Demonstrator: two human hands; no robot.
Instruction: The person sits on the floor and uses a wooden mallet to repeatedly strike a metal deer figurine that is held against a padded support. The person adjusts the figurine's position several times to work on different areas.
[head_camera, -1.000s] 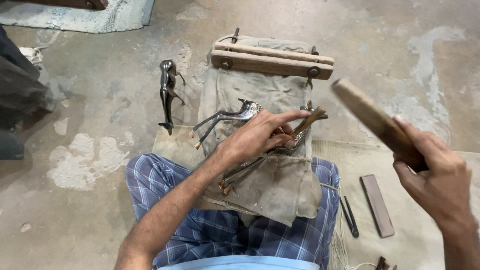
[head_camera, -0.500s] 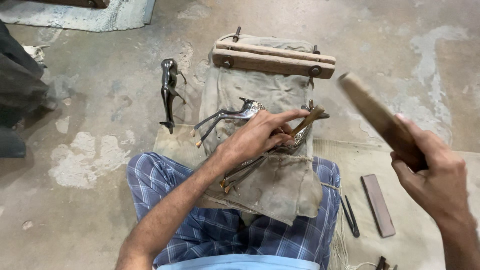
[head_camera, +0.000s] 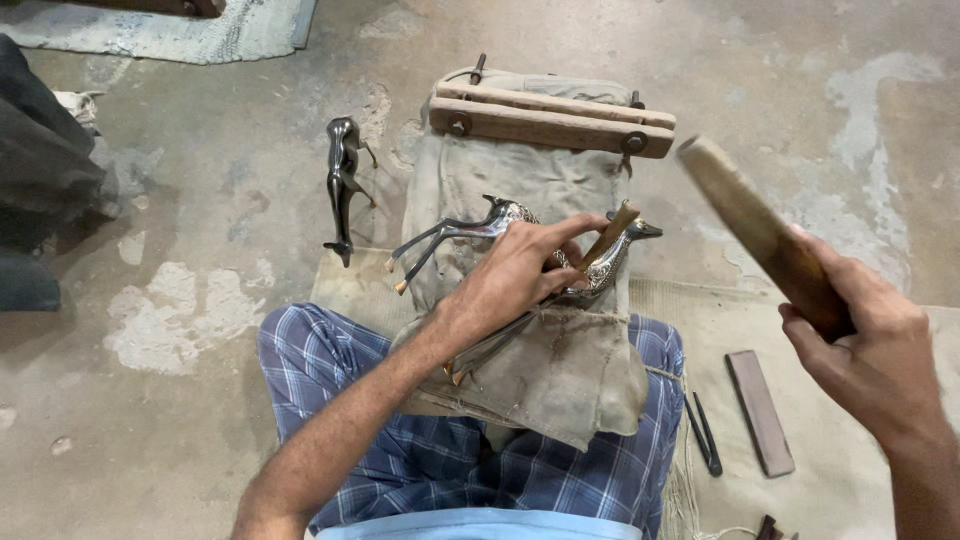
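A stained concrete floor (head_camera: 200, 420) carries a padded canvas-covered block (head_camera: 530, 190). The left hand (head_camera: 520, 275) clamps a silvery metal deer figurine (head_camera: 590, 265) on its near edge; the right hand (head_camera: 860, 350) grips a raised wooden mallet (head_camera: 750, 230).

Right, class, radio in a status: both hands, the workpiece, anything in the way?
Left hand pins metal animal figure and chisel on canvas pad. Right hand grips wooden mallet, raised. Nothing between.

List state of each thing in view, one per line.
left hand: pressing the metal animal figure flat on the cloth pad, pinching a small chisel
right hand: gripping the wooden mallet, raised
dark figure: lying on the floor, untouched
flat stone: lying on the mat
wooden clamp: bolted shut
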